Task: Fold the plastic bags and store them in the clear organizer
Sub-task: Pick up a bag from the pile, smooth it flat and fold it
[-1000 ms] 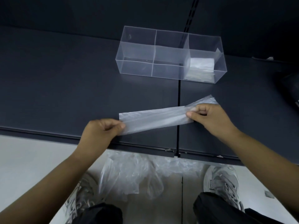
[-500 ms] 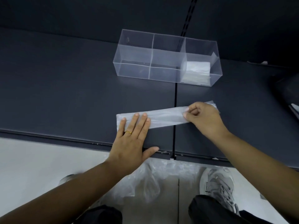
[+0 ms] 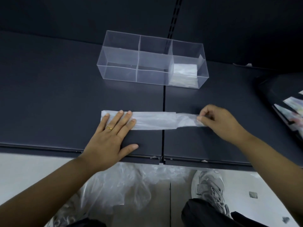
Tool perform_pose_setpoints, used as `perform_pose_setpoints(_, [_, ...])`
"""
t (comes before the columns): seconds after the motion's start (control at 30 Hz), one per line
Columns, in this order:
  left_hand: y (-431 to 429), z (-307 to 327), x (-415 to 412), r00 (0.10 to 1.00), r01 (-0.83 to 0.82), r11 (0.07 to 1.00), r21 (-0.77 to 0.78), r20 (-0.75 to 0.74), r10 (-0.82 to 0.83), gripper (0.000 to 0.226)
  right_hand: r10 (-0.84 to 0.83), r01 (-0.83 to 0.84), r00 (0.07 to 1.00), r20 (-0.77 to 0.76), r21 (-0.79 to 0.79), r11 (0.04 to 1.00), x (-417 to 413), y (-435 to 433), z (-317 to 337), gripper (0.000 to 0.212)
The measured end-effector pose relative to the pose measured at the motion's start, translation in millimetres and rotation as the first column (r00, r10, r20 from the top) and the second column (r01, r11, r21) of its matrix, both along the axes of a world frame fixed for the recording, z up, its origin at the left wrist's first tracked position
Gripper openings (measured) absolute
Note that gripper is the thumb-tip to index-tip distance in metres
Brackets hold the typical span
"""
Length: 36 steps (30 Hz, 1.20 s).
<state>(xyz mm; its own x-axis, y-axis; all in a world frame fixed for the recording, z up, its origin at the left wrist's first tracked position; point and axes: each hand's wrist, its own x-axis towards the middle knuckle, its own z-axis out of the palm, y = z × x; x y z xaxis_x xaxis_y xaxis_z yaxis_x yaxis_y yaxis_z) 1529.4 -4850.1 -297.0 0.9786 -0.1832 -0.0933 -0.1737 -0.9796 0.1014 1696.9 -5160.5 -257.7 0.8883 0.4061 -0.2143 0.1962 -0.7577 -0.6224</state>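
Note:
A translucent plastic bag (image 3: 154, 121), folded into a long narrow strip, lies flat on the dark table (image 3: 49, 95). My left hand (image 3: 111, 138) presses its left end down with straight fingers. My right hand (image 3: 221, 122) pinches the strip's right end, where the handles taper. Behind the strip stands the clear organizer (image 3: 152, 59) with several compartments. A folded white bag (image 3: 184, 72) sits in its front right compartment.
More crumpled plastic bags (image 3: 118, 187) lie on the floor by my shoes (image 3: 209, 189), below the table's front edge. A dark tray with printed papers (image 3: 288, 105) sits at the right edge. A seam (image 3: 163, 141) runs between two table panels.
The strip has been stretched out flat and longer. My left hand changed from gripping the left end to pressing it flat. My right hand pulled the right end farther right.

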Motion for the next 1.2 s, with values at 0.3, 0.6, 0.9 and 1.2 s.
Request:
perform_pose_setpoints(0.3, [-30, 17, 12, 0.983, 0.183, 0.978, -0.097, 0.038, -0.180, 0.093, -0.012, 0.148, 0.730, -0.683, 0.141, 0.979, -56, -15, 37, 0.019])
perform_pose_setpoints(0.6, [-126, 63, 15, 0.953, -0.286, 0.297, -0.911, -0.237, 0.189, 0.047, 0.316, 0.023, 0.703, -0.637, 0.465, 0.885, -61, 32, 93, 0.023])
perform_pose_setpoints(0.9, [-68, 68, 28, 0.843, -0.522, -0.338, -0.783, -0.534, -0.065, 0.045, 0.595, -0.198, 0.573, -0.564, 0.609, 0.768, -8, 72, 37, 0.087])
perform_pose_setpoints(1.2, [-43, 35, 33, 0.751, -0.623, -0.507, -0.596, -0.638, -0.171, 0.045, 0.390, -0.148, 0.672, -0.629, 0.403, 0.903, -47, 88, 2, 0.033])
